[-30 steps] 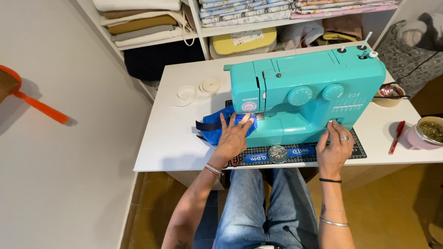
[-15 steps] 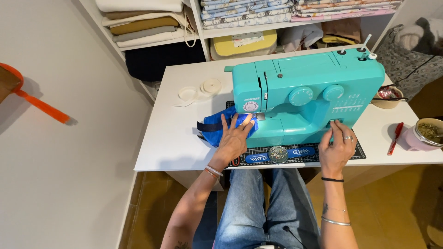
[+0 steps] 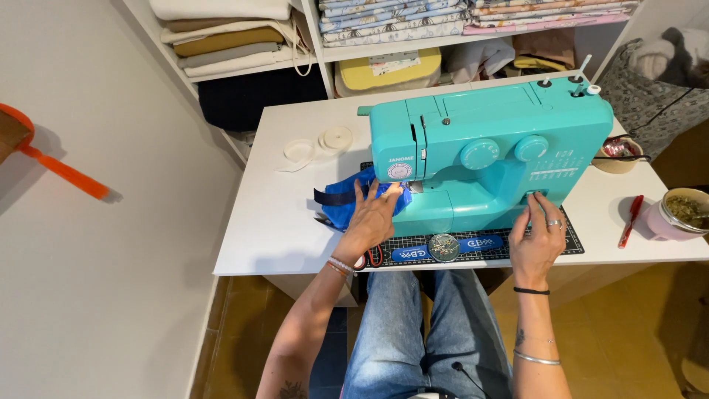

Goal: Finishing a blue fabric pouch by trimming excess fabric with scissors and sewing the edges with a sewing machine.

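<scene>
Left hand (image 3: 371,220) flat and spread wide, palm pressing down on the blue fabric (image 3: 347,207), fingertips reaching toward the needle area of the turquoise sewing machine (image 3: 487,151). Right hand (image 3: 538,238) open too, gripping nothing, fingers up against the machine's front lower edge, ring showing on one finger. Between the two hands, on the dark cutting mat (image 3: 473,247), a small round pin tin (image 3: 444,247) lying just beside a blue tool. Just under the left wrist, red scissor handles (image 3: 371,256) peeking out. Out past the right hand, a red pen (image 3: 630,219) and a pink bowl (image 3: 673,214) on the white table (image 3: 273,222). Beyond the left hand, cream tape rolls (image 3: 319,145). Farthest off, shelves of folded fabric (image 3: 399,22).
</scene>
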